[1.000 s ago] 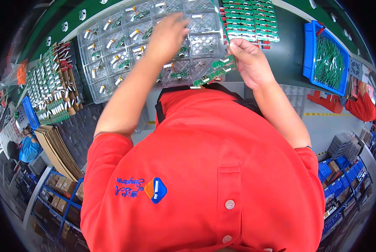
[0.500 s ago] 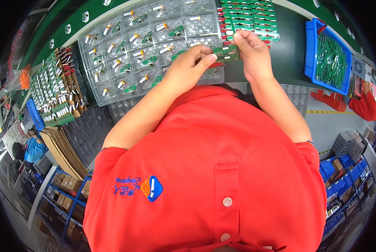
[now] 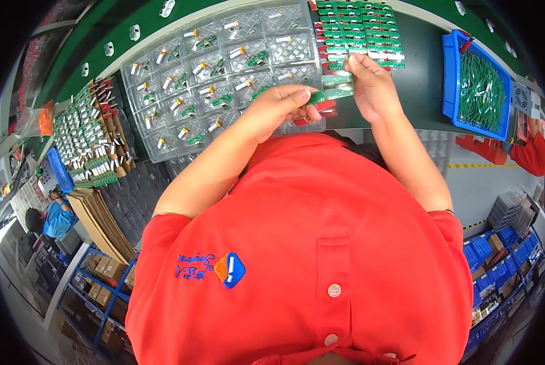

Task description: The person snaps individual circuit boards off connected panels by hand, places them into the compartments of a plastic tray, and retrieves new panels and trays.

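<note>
In front of my chest, my left hand (image 3: 284, 109) pinches a green circuit board (image 3: 335, 94) at its left end, thumb on top. A paler board-like piece (image 3: 336, 79) lies along its far edge; I cannot tell whether the two are joined. My right hand (image 3: 373, 86) is closed at the board's right end, with thumb and forefinger together on a thin green strip (image 3: 347, 53), mostly hidden by the fingers. Under the board a red piece (image 3: 326, 108) shows. Beyond my hands stand rows of green boards (image 3: 360, 30) with red parts.
A clear compartment tray (image 3: 282, 56) with small boards and white-and-orange parts fills the left of the green table (image 3: 421, 85). A blue bin (image 3: 447, 73) of thin green strips stands right. Stacked boards (image 3: 80, 137) stand far left. Other people (image 3: 59, 218) work at both sides.
The board has tilted and now shows more of its length. My right hand has come slightly down and right, and less of the thin green strip shows above it.
</note>
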The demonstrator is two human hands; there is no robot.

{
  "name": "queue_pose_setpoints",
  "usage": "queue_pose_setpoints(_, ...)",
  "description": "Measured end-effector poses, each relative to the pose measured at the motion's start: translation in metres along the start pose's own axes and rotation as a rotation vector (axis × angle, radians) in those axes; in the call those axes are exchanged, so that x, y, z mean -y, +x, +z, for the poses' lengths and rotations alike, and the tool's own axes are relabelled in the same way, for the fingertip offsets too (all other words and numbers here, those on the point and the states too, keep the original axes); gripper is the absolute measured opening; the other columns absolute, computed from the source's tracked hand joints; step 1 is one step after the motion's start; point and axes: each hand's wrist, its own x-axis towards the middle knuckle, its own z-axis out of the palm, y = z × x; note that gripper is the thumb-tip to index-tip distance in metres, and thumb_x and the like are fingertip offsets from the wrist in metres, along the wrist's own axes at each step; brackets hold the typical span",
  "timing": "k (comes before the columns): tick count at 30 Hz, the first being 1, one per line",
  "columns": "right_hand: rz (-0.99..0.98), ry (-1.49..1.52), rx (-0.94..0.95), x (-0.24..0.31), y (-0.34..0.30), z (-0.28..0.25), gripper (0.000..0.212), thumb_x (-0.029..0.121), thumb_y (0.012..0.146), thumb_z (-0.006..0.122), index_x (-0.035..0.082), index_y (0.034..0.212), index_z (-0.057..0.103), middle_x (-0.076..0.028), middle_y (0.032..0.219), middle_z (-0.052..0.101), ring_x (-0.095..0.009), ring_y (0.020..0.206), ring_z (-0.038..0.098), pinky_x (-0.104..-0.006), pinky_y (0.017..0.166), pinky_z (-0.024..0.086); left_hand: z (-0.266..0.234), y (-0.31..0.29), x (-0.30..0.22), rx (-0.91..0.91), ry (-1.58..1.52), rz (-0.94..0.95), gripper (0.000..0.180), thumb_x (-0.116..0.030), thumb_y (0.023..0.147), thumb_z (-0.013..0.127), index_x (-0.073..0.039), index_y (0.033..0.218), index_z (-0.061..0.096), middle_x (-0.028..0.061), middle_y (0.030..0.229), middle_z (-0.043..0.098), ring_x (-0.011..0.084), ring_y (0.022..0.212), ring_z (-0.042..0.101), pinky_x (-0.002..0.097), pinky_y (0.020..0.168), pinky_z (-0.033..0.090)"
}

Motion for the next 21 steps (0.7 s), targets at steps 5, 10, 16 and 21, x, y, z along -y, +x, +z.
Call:
queue_pose_setpoints(5,0.020,0.094,0.047,-0.001,0.001,-0.017,0.012,0.012,0.086,0.051,0.005,0.094,0.054,0.000,0.082,0.055,-0.010,0.077,0.053,-0.0232,0.071,0.042,-0.021,0.016,-0.008,0.043,-0.107,-0.009,0.044,-0.035,0.088,0.047,0.002,0.113,0.048,0.0079,0.084,0.061,0.0175,0.084,0.058,0.0299,0.074,0.043)
queue_pose_setpoints(10,-0.003,0.054,-0.048,0.007,-0.013,-0.018,0.013,0.011,0.085,0.052,0.003,0.096,0.054,-0.001,0.086,0.057,-0.011,0.077,0.053,-0.0245,0.071,0.043,-0.093,0.056,-0.050,-0.474,0.647,0.380,0.035,-0.031,0.087,0.048,-0.002,0.105,0.055,0.0093,0.090,0.062,0.0193,0.084,0.058,0.0308,0.075,0.045)
queue_pose_setpoints(16,-0.033,-0.146,-0.019,0.005,-0.016,-0.021,0.016,0.012,0.084,0.055,0.003,0.097,0.055,0.000,0.084,0.058,-0.008,0.076,0.052,-0.0218,0.072,0.041,-0.089,0.071,-0.035,-0.541,1.534,0.857,0.033,-0.029,0.085,0.048,-0.004,0.106,0.057,0.0156,0.104,0.057,0.0304,0.098,0.053,0.0367,0.086,0.041)
queue_pose_setpoints(21,-0.208,-0.286,0.024,0.000,-0.021,-0.009,0.014,0.014,0.082,0.058,0.004,0.091,0.058,0.002,0.078,0.057,-0.005,0.069,0.048,-0.0182,0.063,0.035,0.029,0.032,-0.002,-0.062,0.677,0.409,0.035,-0.032,0.091,0.040,-0.004,0.106,0.056,0.0079,0.104,0.057,0.0205,0.096,0.053,0.0312,0.084,0.041)
